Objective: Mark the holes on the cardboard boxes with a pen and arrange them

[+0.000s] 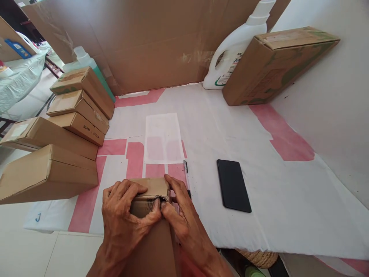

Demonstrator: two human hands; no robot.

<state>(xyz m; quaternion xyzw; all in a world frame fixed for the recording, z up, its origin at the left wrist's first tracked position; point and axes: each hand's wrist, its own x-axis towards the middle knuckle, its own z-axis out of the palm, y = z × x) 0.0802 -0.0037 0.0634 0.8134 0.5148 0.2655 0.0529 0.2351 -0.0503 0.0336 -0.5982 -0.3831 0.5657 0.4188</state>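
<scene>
Head view shows me left hand (123, 211) and right hand (186, 221) gripping a carton (157, 246) by its top at the desk's (207, 123) near edge, thumbs at one torn-looking corner, its lower end cut off. White bottle's (238, 44) label reads 衣 (the leaning box (273, 71) hides more); print on a stacked box (86, 129) I can't read.

Left hand (125, 209), right hand (182, 218) gripping cardboard box (157, 246); pen (187, 178), black phone (234, 186) on table (276, 204)
</scene>
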